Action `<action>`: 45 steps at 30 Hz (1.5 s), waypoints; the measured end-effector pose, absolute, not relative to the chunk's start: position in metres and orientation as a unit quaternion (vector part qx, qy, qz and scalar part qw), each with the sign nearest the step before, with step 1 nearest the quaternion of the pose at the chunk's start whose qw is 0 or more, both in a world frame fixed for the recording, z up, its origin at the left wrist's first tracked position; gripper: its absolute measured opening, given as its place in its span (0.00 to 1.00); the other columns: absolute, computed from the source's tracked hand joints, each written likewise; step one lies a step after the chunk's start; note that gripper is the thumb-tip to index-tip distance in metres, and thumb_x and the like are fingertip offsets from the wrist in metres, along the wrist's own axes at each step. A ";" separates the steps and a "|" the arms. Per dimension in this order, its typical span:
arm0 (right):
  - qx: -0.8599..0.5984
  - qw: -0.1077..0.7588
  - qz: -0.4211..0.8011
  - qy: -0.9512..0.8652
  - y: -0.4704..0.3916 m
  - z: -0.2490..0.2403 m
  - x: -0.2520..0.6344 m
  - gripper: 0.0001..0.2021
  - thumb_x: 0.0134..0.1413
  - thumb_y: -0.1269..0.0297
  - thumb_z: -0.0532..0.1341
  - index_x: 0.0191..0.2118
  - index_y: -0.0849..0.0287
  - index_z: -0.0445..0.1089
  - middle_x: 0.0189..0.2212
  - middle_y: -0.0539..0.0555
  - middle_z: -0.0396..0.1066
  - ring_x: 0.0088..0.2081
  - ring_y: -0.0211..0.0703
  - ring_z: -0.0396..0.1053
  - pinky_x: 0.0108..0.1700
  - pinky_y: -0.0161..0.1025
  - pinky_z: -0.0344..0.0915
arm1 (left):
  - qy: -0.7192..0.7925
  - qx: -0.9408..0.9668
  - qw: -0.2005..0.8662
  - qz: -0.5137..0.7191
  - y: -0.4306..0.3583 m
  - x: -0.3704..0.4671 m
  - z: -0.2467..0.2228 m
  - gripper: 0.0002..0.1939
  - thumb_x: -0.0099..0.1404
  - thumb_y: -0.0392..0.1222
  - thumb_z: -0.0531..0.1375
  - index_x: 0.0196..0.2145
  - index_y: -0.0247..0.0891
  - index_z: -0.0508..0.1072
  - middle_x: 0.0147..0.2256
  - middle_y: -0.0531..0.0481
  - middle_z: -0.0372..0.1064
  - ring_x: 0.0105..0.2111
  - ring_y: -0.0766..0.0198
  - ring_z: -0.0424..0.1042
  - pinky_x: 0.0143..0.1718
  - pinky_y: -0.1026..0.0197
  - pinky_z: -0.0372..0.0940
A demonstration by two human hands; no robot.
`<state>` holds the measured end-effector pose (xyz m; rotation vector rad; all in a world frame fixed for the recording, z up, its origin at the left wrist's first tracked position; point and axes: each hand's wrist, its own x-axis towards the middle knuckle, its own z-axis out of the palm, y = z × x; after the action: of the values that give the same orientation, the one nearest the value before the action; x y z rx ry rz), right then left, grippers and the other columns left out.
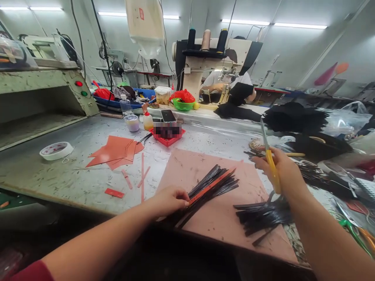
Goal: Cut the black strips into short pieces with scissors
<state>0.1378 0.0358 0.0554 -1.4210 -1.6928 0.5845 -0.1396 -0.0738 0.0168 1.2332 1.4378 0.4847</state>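
Observation:
My left hand (171, 201) pinches the lower end of a narrow orange strip (212, 186) marked with small dark holes. The strip slants up to the right across a bundle of thin black strips (215, 175), on a pinkish sheet (187, 168) at the table's front edge. In my right hand (283, 168) is a pair of yellow-handled scissors (272, 168), raised with the blades pointing up, right of the sheet. Below that hand a second bundle of black strips (259, 218) lies on the sheet's right part.
Orange sheets (117, 152), a tape roll (56, 150), a red tray (166, 138) and bottles (147, 120) stand left and behind. Black fabric (295, 119), green-handled scissors (356, 236) and plastic bags are at right. A person (216, 82) works behind the sewing machine (196, 70).

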 end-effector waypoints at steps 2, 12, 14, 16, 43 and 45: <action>-0.564 0.293 0.245 -0.732 0.006 0.053 0.137 0.24 0.44 0.45 0.57 0.44 0.57 0.65 0.20 0.50 0.65 0.19 0.41 0.63 0.22 0.38 0.61 | 0.613 0.504 0.573 0.205 -0.072 -0.140 0.017 0.08 0.45 0.43 0.56 0.23 0.37 0.68 0.19 0.57 0.60 0.21 0.68 0.57 0.23 0.65 0.51; -0.299 -0.009 0.457 -0.838 -0.092 0.021 0.087 0.28 0.54 0.41 0.45 0.43 0.59 0.68 0.30 0.55 0.72 0.31 0.45 0.68 0.35 0.36 0.64 | 0.608 0.507 0.574 0.209 -0.070 -0.138 0.031 0.10 0.45 0.46 0.56 0.23 0.37 0.68 0.21 0.56 0.62 0.24 0.67 0.59 0.25 0.64 0.53; -0.301 0.008 0.462 -0.834 -0.090 0.014 0.084 0.28 0.54 0.41 0.46 0.43 0.59 0.68 0.30 0.55 0.72 0.31 0.45 0.68 0.35 0.36 0.64 | 0.605 0.519 0.566 0.209 -0.069 -0.138 0.030 0.09 0.45 0.46 0.57 0.23 0.37 0.69 0.21 0.56 0.62 0.25 0.66 0.60 0.26 0.64 0.54; -0.308 0.022 0.460 -0.833 -0.089 0.011 0.082 0.28 0.54 0.41 0.46 0.42 0.59 0.68 0.29 0.55 0.71 0.30 0.44 0.68 0.36 0.37 0.64 | 0.603 0.529 0.560 0.205 -0.070 -0.139 0.029 0.09 0.46 0.45 0.57 0.24 0.37 0.69 0.22 0.56 0.63 0.25 0.65 0.61 0.27 0.63 0.55; -0.318 0.046 0.531 -0.784 -0.089 0.002 0.086 0.25 0.53 0.41 0.50 0.38 0.60 0.69 0.27 0.52 0.69 0.29 0.42 0.66 0.33 0.35 0.63 | 0.520 0.461 0.693 0.192 -0.112 -0.167 0.022 0.16 0.56 0.53 0.55 0.27 0.35 0.71 0.20 0.54 0.67 0.23 0.66 0.65 0.30 0.65 0.59; -0.317 0.047 0.535 -0.781 -0.090 -0.001 0.084 0.26 0.52 0.41 0.50 0.39 0.60 0.69 0.28 0.52 0.69 0.30 0.42 0.66 0.33 0.35 0.63 | 0.535 0.463 0.675 0.210 -0.119 -0.169 0.014 0.15 0.56 0.51 0.56 0.26 0.36 0.71 0.18 0.56 0.64 0.22 0.68 0.63 0.29 0.65 0.58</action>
<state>0.0837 -0.0905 -0.0012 -0.9684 -2.3842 1.6333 -0.1693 -0.1192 0.0138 1.0409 1.2042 0.4713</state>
